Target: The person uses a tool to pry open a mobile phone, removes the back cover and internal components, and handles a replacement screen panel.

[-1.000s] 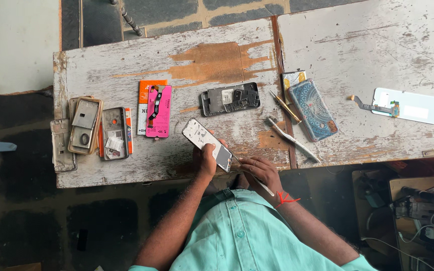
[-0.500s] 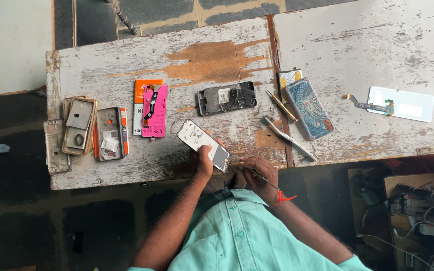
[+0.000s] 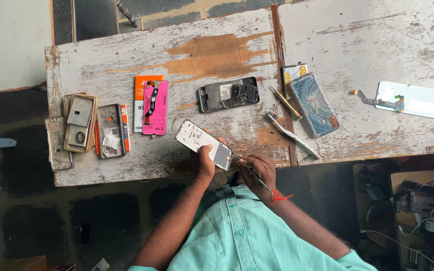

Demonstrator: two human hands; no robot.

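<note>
At the near edge of the bench, around six o'clock, the left hand is closed on an opened phone, thumb and fingers pinching its lower end so that it lies tilted, its top toward ten o'clock. Its bare metal inner side faces up. Just beside it at four o'clock, the right hand is curled shut around a thin tool, whose tip meets the phone's lower corner; a red thread circles that wrist.

Toward twelve o'clock from the phone lies a dark frame with its parts showing. At ten o'clock a pink pack rests partly over an orange box, with a dark flex strip on top of the pink one. Farther off at nine o'clock sit three more stripped shells side by side, the leftmost at the bench's edge.

At two o'clock a white brush lies slantwise, with a brass-coloured tool just above it. Beside these a blue patterned case lies partly over a small card. Well apart at three o'clock, on the neighbouring surface, lies a white screen panel with its ribbon cable trailing to the left.
</note>
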